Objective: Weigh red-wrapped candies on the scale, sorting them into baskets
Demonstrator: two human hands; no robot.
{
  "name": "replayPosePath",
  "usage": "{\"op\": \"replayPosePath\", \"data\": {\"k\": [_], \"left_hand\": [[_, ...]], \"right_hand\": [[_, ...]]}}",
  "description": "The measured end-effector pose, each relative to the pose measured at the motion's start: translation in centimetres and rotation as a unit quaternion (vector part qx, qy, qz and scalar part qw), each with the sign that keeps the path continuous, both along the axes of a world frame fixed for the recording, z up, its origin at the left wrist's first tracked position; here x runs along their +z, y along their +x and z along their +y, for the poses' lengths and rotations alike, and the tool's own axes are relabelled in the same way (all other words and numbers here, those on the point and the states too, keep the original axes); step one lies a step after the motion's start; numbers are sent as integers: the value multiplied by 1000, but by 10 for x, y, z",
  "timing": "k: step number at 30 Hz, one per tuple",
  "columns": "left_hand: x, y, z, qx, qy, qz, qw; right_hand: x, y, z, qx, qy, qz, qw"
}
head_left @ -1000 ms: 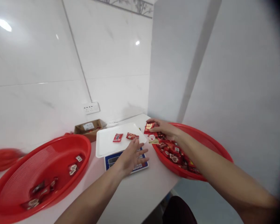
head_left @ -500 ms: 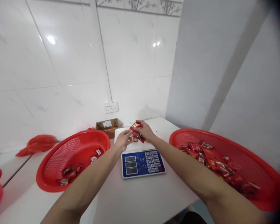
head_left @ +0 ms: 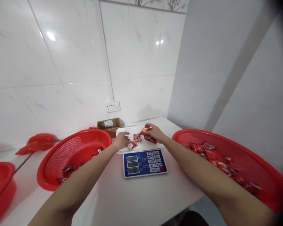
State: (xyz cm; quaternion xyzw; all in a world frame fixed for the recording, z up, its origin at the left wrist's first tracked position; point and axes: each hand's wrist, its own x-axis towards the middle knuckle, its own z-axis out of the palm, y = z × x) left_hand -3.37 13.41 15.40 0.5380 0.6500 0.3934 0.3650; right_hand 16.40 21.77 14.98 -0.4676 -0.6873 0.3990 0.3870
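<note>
My left hand (head_left: 121, 141) is at the left side of the white weighing pan (head_left: 119, 131), its fingers curled round a small dark red packet (head_left: 127, 139). Just beside those fingers lies a red and gold packet (head_left: 132, 145). A red packet with a black character (head_left: 137, 137) rests flat on the pan between my hands. My right hand (head_left: 155, 133) is closed on several red wrapped snack packets (head_left: 146, 129) over the pan's right side. The scale's blue keypad panel (head_left: 145, 163) faces me; its digits are too faint to read surely.
A red basket (head_left: 43, 175) with a few packets stands left, and a fuller red basket (head_left: 269, 169) right. Behind are an open cardboard box (head_left: 110, 131) and a wall socket (head_left: 113, 106). A red plastic bag (head_left: 39, 143) and another red container (head_left: 2, 179) are far left.
My hands have moved apart, left hand to the left and right hand to the right. Packets that were bunched between them now lie on the pan, while the right hand keeps several.
</note>
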Motion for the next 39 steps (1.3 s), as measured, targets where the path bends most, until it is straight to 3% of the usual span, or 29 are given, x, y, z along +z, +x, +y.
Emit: {"op": "replayPosePath", "data": {"k": [5, 10, 13, 16, 18, 21, 26, 29, 33, 39], "left_hand": [[1, -3, 2, -8, 45, 29, 999], [12, 5, 0, -31, 22, -43, 998], [20, 26, -19, -84, -5, -141, 986], [20, 58, -55, -151, -36, -250, 956], [11, 79, -81, -166, -46, -308, 936], [-11, 96, -114, -156, -72, -371, 913], [-45, 89, -147, -152, -174, -407, 884], [-55, 81, -156, -176, -203, -391, 880], [-59, 74, -162, -180, -225, -379, 879], [-53, 65, -157, -167, -196, -344, 903]], "right_hand": [[4, 6, -1, 11, -9, -11, 1000], [14, 2, -7, -25, 20, 34, 999], [24, -3, -27, -50, 60, 79, 994], [24, -5, -66, -66, 104, 120, 985], [13, -4, -98, -81, 132, 139, 978], [-18, 5, -146, -113, 129, 126, 977], [-66, 25, -197, -50, 35, 112, 992], [-74, 37, -207, -36, -48, 148, 987], [-73, 50, -204, -45, -149, 257, 954], [-80, 64, -196, -64, -203, 293, 932]]}}
